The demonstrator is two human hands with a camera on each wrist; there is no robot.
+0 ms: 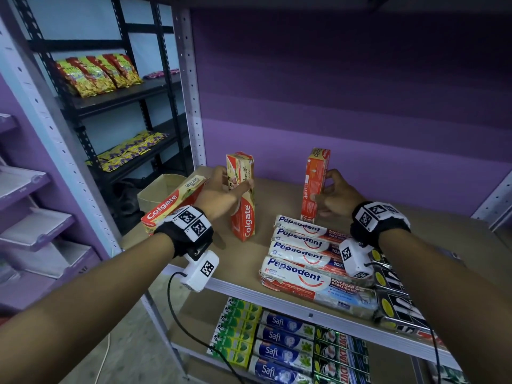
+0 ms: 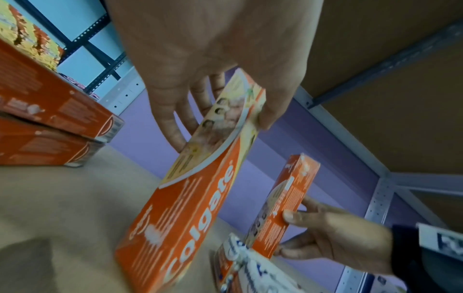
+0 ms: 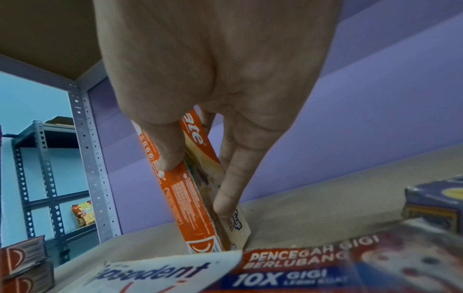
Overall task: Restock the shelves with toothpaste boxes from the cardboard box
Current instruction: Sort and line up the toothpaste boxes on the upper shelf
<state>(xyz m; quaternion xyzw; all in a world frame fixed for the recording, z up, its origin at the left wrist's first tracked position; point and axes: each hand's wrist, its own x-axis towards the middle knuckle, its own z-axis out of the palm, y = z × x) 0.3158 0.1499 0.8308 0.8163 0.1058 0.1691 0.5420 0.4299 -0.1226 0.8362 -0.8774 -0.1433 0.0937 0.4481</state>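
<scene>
Far left I see the cardboard box (image 1: 163, 194) beyond the shelf (image 1: 277, 200), then 2 Colgate boxes (image 1: 173, 205) stacked flat at the shelf's left edge. My left hand (image 1: 219, 196) pinches the top of an upright Colgate box (image 1: 242, 200), thumb on 1 face, fingers behind. Next, my right hand (image 1: 336, 198) grips a second upright Colgate box (image 1: 314, 184) standing on the shelf. In front lie 4 Pepsodent boxes (image 1: 302, 254), with dark boxes (image 1: 393, 289) rightmost.
</scene>
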